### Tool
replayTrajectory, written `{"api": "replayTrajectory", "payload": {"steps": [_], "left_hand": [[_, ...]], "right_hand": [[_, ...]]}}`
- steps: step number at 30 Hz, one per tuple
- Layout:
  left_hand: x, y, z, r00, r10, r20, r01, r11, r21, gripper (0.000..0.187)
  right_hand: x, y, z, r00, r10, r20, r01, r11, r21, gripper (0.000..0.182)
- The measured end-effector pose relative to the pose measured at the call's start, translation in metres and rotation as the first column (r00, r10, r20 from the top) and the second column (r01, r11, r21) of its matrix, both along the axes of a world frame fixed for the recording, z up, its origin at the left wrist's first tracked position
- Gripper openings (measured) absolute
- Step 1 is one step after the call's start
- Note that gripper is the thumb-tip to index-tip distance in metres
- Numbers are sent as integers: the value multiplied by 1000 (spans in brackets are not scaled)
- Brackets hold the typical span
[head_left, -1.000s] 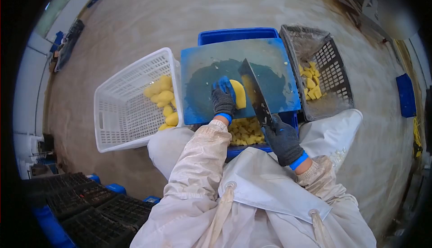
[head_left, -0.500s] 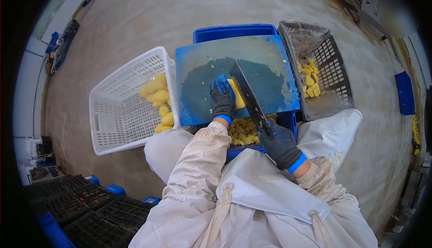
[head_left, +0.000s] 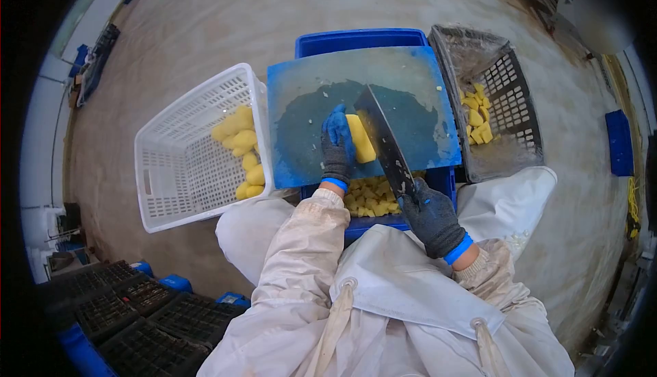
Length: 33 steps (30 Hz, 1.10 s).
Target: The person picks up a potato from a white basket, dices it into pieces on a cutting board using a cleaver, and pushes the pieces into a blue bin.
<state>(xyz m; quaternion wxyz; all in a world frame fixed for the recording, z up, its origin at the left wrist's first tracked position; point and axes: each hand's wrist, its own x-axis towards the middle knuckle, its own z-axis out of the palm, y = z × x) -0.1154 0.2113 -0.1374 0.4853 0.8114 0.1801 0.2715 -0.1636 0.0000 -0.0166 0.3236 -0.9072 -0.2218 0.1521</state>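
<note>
My left hand (head_left: pixel 337 145), in a grey glove with blue fingers, curls along the left side of a peeled yellow potato (head_left: pixel 361 139) and holds it on the blue cutting board (head_left: pixel 301 79). In my right hand (head_left: pixel 432 221), gloved in dark grey, is the handle of a broad-bladed kitchen knife (head_left: pixel 384 137). Its long dark blade slants up and to the left, close along the potato's right side, with pale bits stuck to it. Below the board's near edge, cut potato pieces (head_left: pixel 371 197) fill the part of the blue bin (head_left: pixel 376 222) that shows.
At left, a white perforated crate (head_left: pixel 171 144) holds whole peeled potatoes (head_left: pixel 239 134). A dark plastic-lined crate (head_left: pixel 520 103) with potato chunks (head_left: pixel 479 120) stands at right. Black crates (head_left: pixel 137 315) are at lower left. My white-clad knees flank the bin.
The knife and my right hand have shifted slightly right. The potato shows more of its broad face beside the blade, and my left hand stays at its left side.
</note>
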Motion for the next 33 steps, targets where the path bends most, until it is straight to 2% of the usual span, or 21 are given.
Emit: {"api": "replayTrajectory", "payload": {"steps": [2, 3, 5, 10, 15, 18, 22, 25, 28, 30, 33], "left_hand": [[4, -3, -6, 1000, -11, 20, 8, 989, 145, 41], [4, -3, -6, 1000, -14, 21, 10, 990, 142, 41], [3, -2, -5, 996, 45, -83, -21, 963, 270, 38], [3, -2, -7, 996, 76, -50, -60, 964, 257, 37], [6, -1, -8, 994, 92, -58, -76, 969, 235, 41], [9, -2, -6, 993, 101, -65, -84, 971, 225, 39], [9, 1, -8, 989, 109, -97, -77, 954, 290, 35], [9, -1, -6, 989, 113, -92, -75, 936, 343, 33], [10, 0, -9, 992, 115, -48, -88, 920, 381, 32], [9, -1, -7, 992, 117, -37, -92, 908, 408, 32], [8, -6, 5, 986, 155, -69, -119, 922, 370, 30]], "right_hand": [[1, 0, 2, 1000, -6, 4, 6, 1000, 5, 21], [1, 0, 3, 1000, -9, 10, 9, 1000, 11, 21], [2, 2, -1, 1000, -7, 10, 7, 1000, 21, 21], [2, 3, -2, 1000, 5, 30, -5, 1000, 5, 22], [-1, 2, 4, 997, -35, 65, 31, 998, 61, 19], [0, -2, 4, 997, -31, 75, 30, 999, 24, 16], [-5, -1, 9, 997, -28, 77, 27, 1000, 15, 16], [-6, 1, 8, 997, -37, 71, 31, 996, 79, 15], [-5, 1, 6, 999, -7, 50, 5, 999, 47, 18], [-2, 3, 7, 999, 18, 29, -14, 992, -122, 21], [5, 8, 12, 999, 50, 2, -50, 990, -132, 25]]}}
